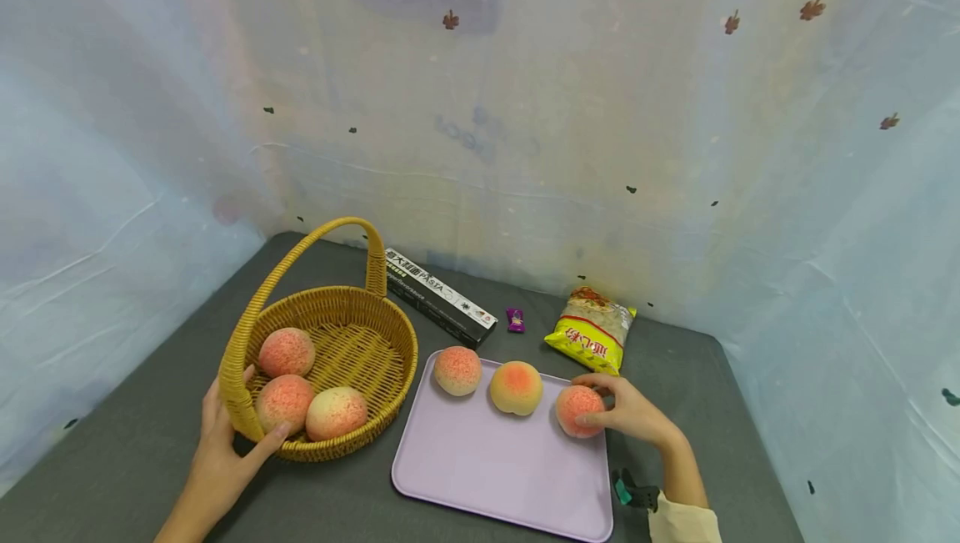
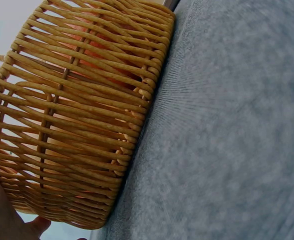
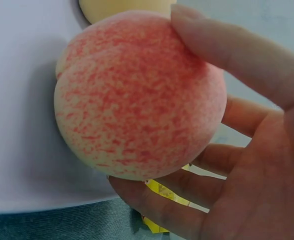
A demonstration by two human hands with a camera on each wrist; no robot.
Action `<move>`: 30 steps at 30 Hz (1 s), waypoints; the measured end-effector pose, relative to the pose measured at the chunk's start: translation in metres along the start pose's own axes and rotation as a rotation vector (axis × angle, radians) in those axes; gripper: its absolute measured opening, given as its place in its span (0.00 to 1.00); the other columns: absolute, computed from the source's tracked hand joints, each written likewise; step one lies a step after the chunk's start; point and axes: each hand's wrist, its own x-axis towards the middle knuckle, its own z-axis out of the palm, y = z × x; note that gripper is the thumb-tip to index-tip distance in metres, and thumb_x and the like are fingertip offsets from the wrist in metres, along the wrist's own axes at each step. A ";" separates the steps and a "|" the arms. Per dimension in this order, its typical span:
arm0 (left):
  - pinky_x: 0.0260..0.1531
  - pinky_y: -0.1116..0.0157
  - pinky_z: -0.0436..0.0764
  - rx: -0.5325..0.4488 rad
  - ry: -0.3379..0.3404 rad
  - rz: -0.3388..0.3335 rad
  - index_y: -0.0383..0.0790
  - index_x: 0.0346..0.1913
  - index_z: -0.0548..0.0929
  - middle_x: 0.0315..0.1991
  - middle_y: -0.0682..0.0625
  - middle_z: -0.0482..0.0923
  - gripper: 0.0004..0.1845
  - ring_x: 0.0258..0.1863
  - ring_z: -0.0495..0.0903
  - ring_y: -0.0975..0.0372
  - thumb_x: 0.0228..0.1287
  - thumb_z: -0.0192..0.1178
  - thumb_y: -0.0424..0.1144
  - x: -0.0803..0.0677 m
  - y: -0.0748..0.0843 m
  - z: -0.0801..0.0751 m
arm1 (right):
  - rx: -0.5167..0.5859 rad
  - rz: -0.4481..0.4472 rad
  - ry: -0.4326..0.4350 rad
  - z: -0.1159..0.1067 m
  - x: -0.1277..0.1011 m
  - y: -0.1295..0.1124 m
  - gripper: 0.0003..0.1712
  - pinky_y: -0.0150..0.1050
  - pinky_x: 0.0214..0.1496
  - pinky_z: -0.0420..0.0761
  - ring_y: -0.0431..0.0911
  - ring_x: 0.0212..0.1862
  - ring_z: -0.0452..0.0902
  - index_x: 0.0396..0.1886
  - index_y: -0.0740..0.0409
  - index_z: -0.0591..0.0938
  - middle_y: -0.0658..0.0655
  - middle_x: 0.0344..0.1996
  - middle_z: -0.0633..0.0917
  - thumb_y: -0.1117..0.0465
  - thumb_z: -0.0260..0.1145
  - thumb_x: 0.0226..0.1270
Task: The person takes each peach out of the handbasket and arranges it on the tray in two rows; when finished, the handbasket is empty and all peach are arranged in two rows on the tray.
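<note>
A peach sits at the right edge of a lilac tray, the right hand curling its fingers around it. Two more peaches share the tray. The left hand grips a wicker basket (holding three peaches), thumb on its rim.
</note>
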 end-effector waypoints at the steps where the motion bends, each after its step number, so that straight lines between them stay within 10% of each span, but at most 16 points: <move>1: 0.57 0.23 0.46 -0.002 -0.001 0.000 0.50 0.80 0.54 0.79 0.47 0.32 0.50 0.76 0.35 0.45 0.59 0.71 0.32 0.000 0.000 0.000 | -0.003 0.003 0.000 0.000 0.000 0.000 0.33 0.39 0.43 0.80 0.54 0.48 0.75 0.63 0.67 0.76 0.62 0.53 0.81 0.58 0.75 0.61; 30: 0.56 0.23 0.45 -0.013 -0.005 -0.007 0.49 0.80 0.54 0.79 0.48 0.31 0.50 0.76 0.34 0.43 0.59 0.71 0.32 0.000 -0.001 0.000 | -0.009 0.016 -0.008 0.005 -0.001 0.002 0.34 0.39 0.45 0.80 0.56 0.50 0.74 0.64 0.68 0.75 0.63 0.55 0.79 0.56 0.73 0.62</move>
